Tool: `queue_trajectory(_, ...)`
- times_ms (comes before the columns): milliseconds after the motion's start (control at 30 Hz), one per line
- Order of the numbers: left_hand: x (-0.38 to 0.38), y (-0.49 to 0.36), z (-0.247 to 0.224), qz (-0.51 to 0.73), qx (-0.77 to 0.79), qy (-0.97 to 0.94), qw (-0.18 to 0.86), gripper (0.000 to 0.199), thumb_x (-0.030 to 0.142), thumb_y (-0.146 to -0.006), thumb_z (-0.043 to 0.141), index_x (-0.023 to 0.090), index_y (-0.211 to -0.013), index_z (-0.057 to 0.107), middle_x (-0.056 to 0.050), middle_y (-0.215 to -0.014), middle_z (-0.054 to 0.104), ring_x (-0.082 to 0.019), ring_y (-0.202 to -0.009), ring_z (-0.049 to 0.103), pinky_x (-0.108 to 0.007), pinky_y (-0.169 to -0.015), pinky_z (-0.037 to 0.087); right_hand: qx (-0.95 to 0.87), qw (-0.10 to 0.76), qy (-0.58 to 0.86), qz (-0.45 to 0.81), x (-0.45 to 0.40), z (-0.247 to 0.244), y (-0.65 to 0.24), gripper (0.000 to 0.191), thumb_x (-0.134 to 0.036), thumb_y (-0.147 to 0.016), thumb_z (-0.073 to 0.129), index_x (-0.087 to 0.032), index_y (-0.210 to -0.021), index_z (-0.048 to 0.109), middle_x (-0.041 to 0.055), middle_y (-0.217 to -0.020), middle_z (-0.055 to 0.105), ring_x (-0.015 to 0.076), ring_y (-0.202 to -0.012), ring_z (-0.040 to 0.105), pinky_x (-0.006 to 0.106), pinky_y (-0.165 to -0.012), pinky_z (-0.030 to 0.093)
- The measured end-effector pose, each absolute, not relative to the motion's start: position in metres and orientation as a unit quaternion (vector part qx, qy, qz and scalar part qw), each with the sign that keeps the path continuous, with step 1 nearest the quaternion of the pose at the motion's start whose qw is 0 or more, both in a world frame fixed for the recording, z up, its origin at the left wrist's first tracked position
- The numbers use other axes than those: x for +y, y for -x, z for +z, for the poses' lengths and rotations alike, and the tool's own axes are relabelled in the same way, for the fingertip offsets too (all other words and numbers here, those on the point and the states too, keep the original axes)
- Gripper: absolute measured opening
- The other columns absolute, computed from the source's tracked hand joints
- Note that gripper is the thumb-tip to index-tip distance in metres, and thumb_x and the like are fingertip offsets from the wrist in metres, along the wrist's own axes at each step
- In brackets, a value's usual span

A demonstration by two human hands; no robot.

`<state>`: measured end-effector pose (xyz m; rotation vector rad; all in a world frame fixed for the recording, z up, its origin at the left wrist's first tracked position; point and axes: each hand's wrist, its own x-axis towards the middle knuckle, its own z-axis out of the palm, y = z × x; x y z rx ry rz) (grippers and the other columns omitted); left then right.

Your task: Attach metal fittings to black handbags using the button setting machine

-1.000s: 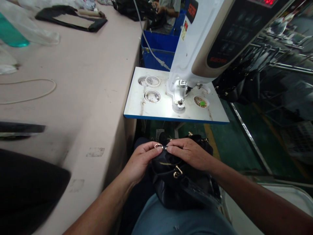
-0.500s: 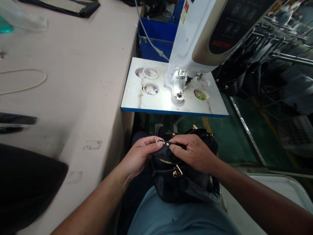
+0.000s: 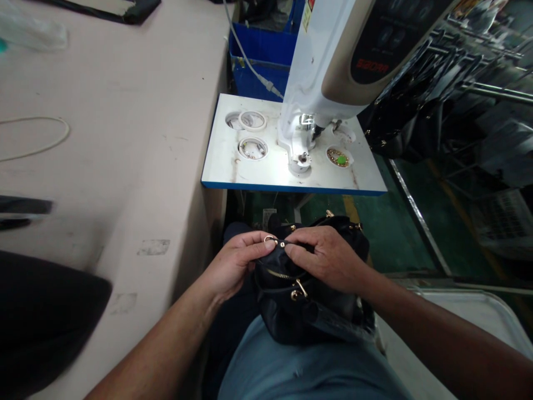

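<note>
A black bag (image 3: 278,314) with gold fittings rests on my lap. My left hand (image 3: 239,258) is closed on a narrow black strap of it, thumb on top beside a gold ring (image 3: 268,238). From the other side my right hand (image 3: 322,255) pinches the same strap with thumb and forefinger. Between the two thumbs small gold studs (image 3: 282,244) show on the strap. Below the hands lie a gold zipper (image 3: 278,274) and a gold toggle-like fitting (image 3: 300,289). The fingers under the strap are hidden.
Ahead stands a white machine (image 3: 308,72) on a small white table (image 3: 266,175) with cups of small metal parts. A long pale table (image 3: 125,139) runs along the left, with a black item (image 3: 45,322) on it. Behind is a blue bin (image 3: 262,50).
The view has shifted slightly, so the machine and tables appear a little further left and up. Both hands keep their hold on the strap, almost unmoved.
</note>
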<state>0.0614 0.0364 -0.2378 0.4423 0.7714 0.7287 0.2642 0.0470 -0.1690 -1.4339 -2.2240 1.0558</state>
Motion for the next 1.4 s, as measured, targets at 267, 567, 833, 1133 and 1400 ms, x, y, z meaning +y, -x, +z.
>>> queue_trajectory(267,0.032,-0.060,-0.232,0.374,0.337,-0.262,0.823,0.024,0.033,-0.079,0.084,0.014,-0.088,0.072,0.000,-0.076,0.066,-0.009,-0.064,0.060,-0.018,-0.062,0.046,-0.770,0.138,0.486,0.389,0.050,-0.162,-0.263,0.026,-0.028,-0.097,0.058,-0.018,-0.080,0.074,-0.0049,-0.070,0.067,0.0093,-0.067,0.060,0.024,-0.065,0.041)
queue_trajectory(567,0.030,-0.060,-0.228,0.403,0.334,-0.345,0.779,0.027,0.037,-0.076,0.085,0.014,-0.084,0.073,0.000,-0.077,0.061,-0.010,-0.066,0.054,-0.020,-0.061,0.043,-0.776,0.166,0.462,0.395,0.044,-0.159,-0.265,0.016,-0.018,-0.090,0.060,-0.018,-0.086,0.076,-0.0026,-0.077,0.072,0.0117,-0.073,0.065,0.024,-0.068,0.044)
queue_trajectory(833,0.029,-0.060,-0.226,0.420,0.323,-0.364,0.766,0.022,0.033,-0.078,0.084,0.014,-0.080,0.073,-0.001,-0.078,0.062,-0.010,-0.068,0.055,-0.020,-0.062,0.043,-0.777,0.156,0.478,0.377,0.046,-0.154,-0.263,0.017,-0.017,-0.086,0.061,-0.018,-0.083,0.077,-0.0034,-0.075,0.072,0.0107,-0.071,0.065,0.024,-0.065,0.043)
queue_trajectory(1133,0.031,-0.057,-0.227,0.432,0.318,-0.379,0.754,0.021,0.033,-0.077,0.085,0.016,-0.083,0.075,-0.002,-0.084,0.061,-0.012,-0.072,0.056,-0.022,-0.064,0.044,-0.781,0.170,0.451,0.397,0.046,-0.155,-0.266,0.016,-0.016,-0.088,0.062,-0.018,-0.091,0.077,-0.0014,-0.082,0.073,0.0127,-0.077,0.066,0.025,-0.071,0.047)
queue_trajectory(1400,0.028,-0.056,-0.210,0.456,0.404,-0.433,0.665,0.034,0.038,-0.073,0.089,0.020,-0.097,0.072,-0.003,-0.099,0.063,-0.016,-0.088,0.059,-0.025,-0.076,0.048,-0.801,0.272,0.384,0.370,0.045,-0.156,-0.279,0.019,-0.017,-0.092,0.063,-0.020,-0.106,0.077,0.0035,-0.097,0.077,0.0157,-0.090,0.069,0.030,-0.084,0.054)
